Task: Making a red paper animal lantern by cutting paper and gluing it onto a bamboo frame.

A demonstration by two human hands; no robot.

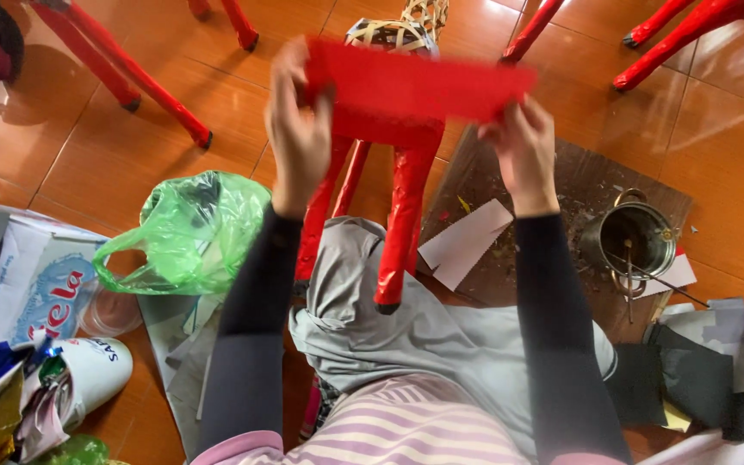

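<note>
Red paper strip point(424, 86) pinched at each end by my left hand point(299, 129) and right hand point(523, 151), above the red-wrapped frame point(402, 198); best kept taut and level for wrinkle-free wrapping.

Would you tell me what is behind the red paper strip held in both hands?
Behind the red paper strip stands a red-wrapped stool frame with a woven top; the strip covers where legs meet the top.

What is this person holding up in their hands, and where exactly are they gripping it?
A red paper strip, held stretched between both hands: the left hand grips its left end, the right hand its right end.
</note>
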